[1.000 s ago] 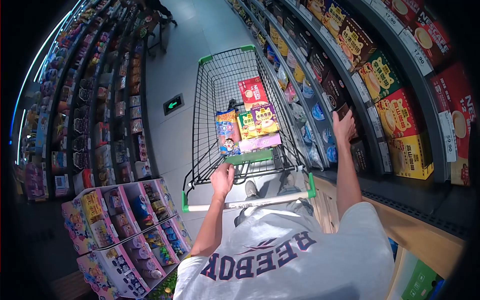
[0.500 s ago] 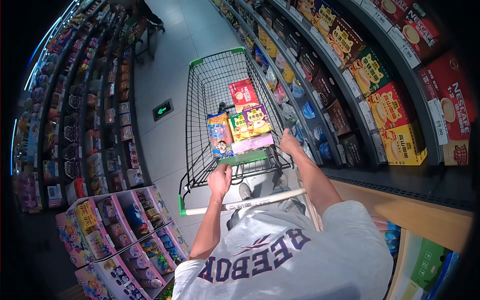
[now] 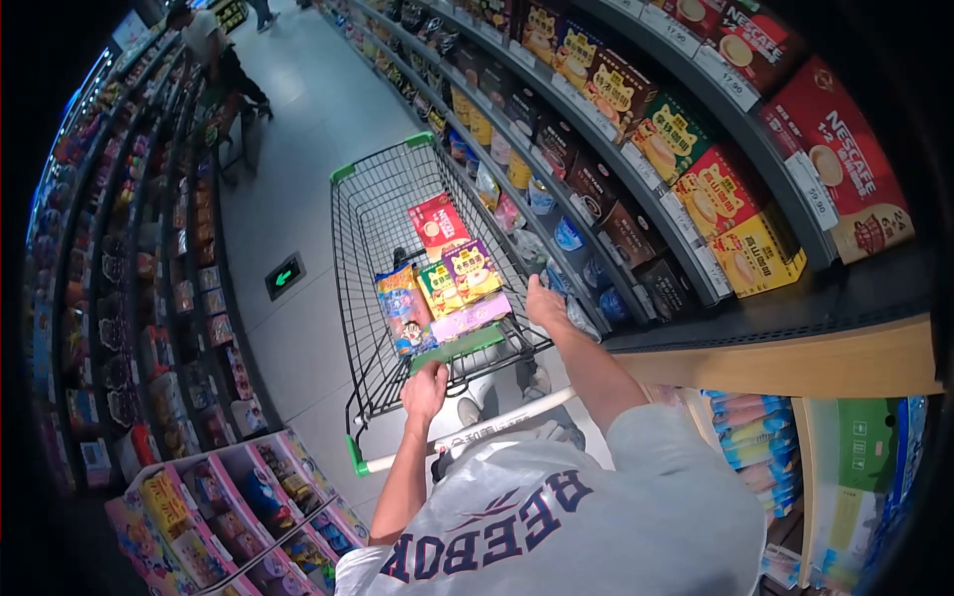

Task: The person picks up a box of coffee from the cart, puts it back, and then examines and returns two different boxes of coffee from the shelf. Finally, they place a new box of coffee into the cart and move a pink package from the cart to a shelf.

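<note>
A black wire shopping cart [image 3: 355, 328] with green corner pieces stands in front of me. My left hand [image 3: 425, 391] is closed on its near rim, beside the green flap. On the right-hand rim my right hand [image 3: 546, 302] is closed, fingers partly hidden. The pale push handle [image 3: 512, 421] runs under my forearms. In the basket are a red Nescafé box [image 3: 438, 225], a green-and-yellow coffee box [image 3: 440, 286], a purple-and-yellow coffee box [image 3: 475, 268], a pink box [image 3: 472, 318] and a blue-and-orange snack bag [image 3: 404, 310].
Coffee boxes [image 3: 711, 194] fill the shelves close on the right, above a wooden ledge [image 3: 795, 358]. Snack shelves [image 3: 159, 288] line the left, with a pink display stand [image 3: 229, 507] nearer me. Up the aisle a person [image 3: 221, 60] stands beside another cart [image 3: 237, 139].
My cart, with both hands on it, has shifted left in view. The right-hand shelves have shifted left too, and more of the person up the aisle shows.
</note>
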Available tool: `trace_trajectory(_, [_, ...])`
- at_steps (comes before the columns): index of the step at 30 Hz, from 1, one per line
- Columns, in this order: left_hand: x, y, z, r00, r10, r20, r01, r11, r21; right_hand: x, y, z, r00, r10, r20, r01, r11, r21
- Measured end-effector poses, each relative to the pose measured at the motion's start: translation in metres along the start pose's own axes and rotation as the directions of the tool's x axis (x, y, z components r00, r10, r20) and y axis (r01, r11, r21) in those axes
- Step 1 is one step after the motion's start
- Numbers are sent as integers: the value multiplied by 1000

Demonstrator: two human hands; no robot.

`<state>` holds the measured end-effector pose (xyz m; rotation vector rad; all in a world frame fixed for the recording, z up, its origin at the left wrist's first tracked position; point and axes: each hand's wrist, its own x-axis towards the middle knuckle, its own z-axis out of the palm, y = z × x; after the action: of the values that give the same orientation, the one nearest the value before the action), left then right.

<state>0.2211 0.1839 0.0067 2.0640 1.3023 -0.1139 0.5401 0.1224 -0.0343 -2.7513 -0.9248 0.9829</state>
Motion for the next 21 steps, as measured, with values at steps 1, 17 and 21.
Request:
trace_trajectory(1, [0, 0, -1, 1000, 1, 12, -1, 1000, -1, 0, 1, 1, 1000, -9, -13, 10, 1000, 1])
trace_trajectory(17, [8, -24, 10, 965, 168, 203, -134, 976, -172, 0, 4, 13, 992, -82, -99, 79, 996, -28])
trace_trajectory(21, [0, -17, 10, 982, 113, 149, -88, 982, -167, 8, 5, 22, 996, -39, -78, 37, 999, -37])
